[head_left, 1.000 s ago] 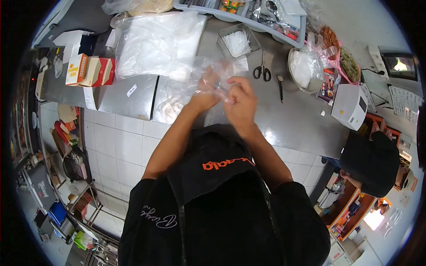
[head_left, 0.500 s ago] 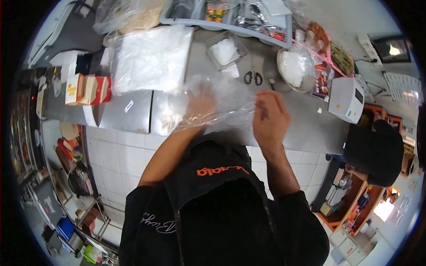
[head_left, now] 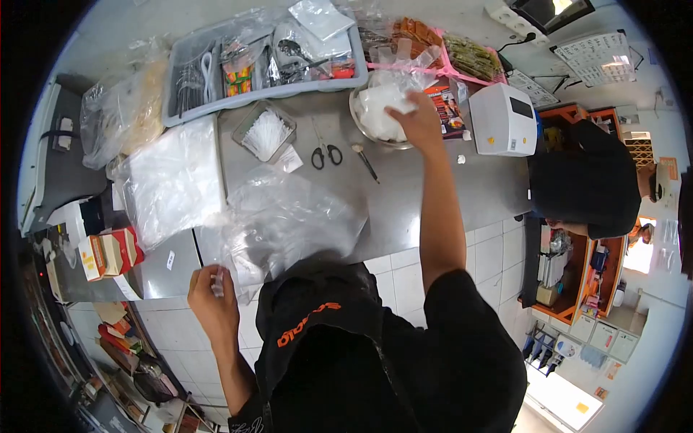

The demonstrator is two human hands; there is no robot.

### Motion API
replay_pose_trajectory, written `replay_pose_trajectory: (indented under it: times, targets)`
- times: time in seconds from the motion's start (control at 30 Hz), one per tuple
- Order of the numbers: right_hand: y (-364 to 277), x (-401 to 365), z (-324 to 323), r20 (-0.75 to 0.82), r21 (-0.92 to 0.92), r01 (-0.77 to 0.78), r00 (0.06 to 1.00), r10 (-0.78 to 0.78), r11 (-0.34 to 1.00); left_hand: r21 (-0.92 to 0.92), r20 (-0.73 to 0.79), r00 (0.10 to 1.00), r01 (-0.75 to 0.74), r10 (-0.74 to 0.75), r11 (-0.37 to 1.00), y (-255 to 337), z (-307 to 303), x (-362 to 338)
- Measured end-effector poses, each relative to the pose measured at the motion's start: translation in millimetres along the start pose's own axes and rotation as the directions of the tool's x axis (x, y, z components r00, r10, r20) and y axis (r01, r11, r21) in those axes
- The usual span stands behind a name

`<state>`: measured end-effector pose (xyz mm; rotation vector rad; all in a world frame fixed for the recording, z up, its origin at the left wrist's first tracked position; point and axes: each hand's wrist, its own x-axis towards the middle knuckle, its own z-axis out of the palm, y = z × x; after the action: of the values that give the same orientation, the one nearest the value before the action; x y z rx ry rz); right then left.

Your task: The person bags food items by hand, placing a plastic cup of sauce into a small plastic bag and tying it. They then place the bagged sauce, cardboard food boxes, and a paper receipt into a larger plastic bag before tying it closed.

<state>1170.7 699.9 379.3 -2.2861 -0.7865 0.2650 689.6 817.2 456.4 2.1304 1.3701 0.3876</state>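
A large clear plastic bag [head_left: 299,213] lies spread over the steel table in front of me. My left hand [head_left: 215,299] is closed at the table's front edge, its fingertips pinching the bag's left end. My right hand [head_left: 420,124] reaches far forward, over the right side of a round metal bowl [head_left: 402,145]. Its thumb and fingers are apart, right at the white packets [head_left: 379,112] heaped in the bowl. Between bag and bowl lie black-handled scissors [head_left: 327,155] and a small brush [head_left: 366,163].
Flat plastic bags [head_left: 177,180] are stacked at left. A clear tub of white sticks [head_left: 266,135] stands before a grey divided tray [head_left: 263,92]. A white device [head_left: 503,121] and pink basket [head_left: 473,61] stand at right. Beyond, a person in black [head_left: 588,177] is nearby.
My right hand has moved from the bag forward to the bowl. My left hand has come out from the bag to its left end. The view has shifted right.
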Motion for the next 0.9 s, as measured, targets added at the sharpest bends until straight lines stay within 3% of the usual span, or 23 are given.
replay_pose_trajectory:
  times: [0.03, 0.13, 0.17, 0.27, 0.37, 0.47, 0.5, 0.57, 0.63, 0.7, 0.73, 0.83, 0.9]
  targets:
    - [5.5, 20.6, 14.2, -0.308, -0.401, 0.066, 0.930, -0.202, 0.914, -0.052, 0.015, 1.000, 0.014, -0.013, 0.999, 7.5, -4.4, -3.4]
    - [35.9, 58.3, 37.6, -0.257, -0.745, 0.092, 0.875, -0.411, 0.661, -0.172, 0.078, 0.992, 0.107, -0.094, 0.979, 18.0, -9.9, -13.1]
    - [58.3, 75.9, 43.1, -0.321, -0.758, 0.128, 0.780, -0.537, 0.640, -0.183, 0.101, 0.986, 0.149, -0.132, 0.972, 20.4, -11.9, -14.9]
    - [89.1, 109.0, 30.0, -0.516, -0.314, 0.243, 0.768, -0.380, 0.918, -0.264, 0.122, 0.980, 0.183, -0.155, 0.947, 19.7, -13.3, -16.5]
    - [79.2, 116.5, 1.2, -0.715, 0.164, 0.166, 0.699, 0.002, 0.972, -0.430, 0.125, 0.975, 0.219, -0.183, 0.876, 19.3, -7.4, -17.2]
    - [71.0, 135.7, -2.4, -0.675, -0.124, 0.341, 0.660, -0.331, 0.932, -0.569, 0.139, 0.967, 0.255, -0.214, 0.782, 20.5, 1.6, -20.1]
    - [63.8, 134.5, 4.5, -0.553, -0.273, 0.372, 0.694, -0.462, 0.887, -0.576, 0.142, 0.969, 0.245, -0.200, 0.780, 22.1, 3.6, -19.4]
    - [64.6, 138.9, 22.3, -0.344, -0.509, 0.224, 0.832, -0.435, 0.831, -0.571, 0.150, 0.969, 0.247, -0.196, 0.783, 27.6, 7.5, -18.8]
    - [71.3, 145.7, 23.3, -0.262, -0.565, 0.131, 0.908, -0.328, 0.815, -0.544, 0.154, 0.962, 0.272, -0.224, 0.794, 33.1, 7.8, -17.6]
    - [71.7, 152.5, 17.8, -0.274, -0.435, 0.076, 0.938, -0.213, 0.897, -0.558, 0.043, 0.980, 0.186, -0.195, 0.809, 33.6, 13.3, -16.9]
    - [72.4, 154.1, 11.5, -0.310, -0.381, 0.096, 0.924, -0.225, 0.920, -0.560, -0.016, 0.982, 0.148, -0.189, 0.815, 34.6, 15.1, -18.2]
    - [70.4, 156.7, -16.5, -0.411, -0.276, 0.092, 0.889, -0.204, 0.957, -0.173, -0.143, 0.973, 0.153, -0.179, 0.973, 52.4, 8.2, -15.6]
    - [58.8, 153.5, -39.0, -0.433, -0.086, 0.098, 0.893, -0.126, 0.991, -0.005, -0.105, 0.977, 0.184, -0.183, 0.983, 44.6, 6.5, -18.6]
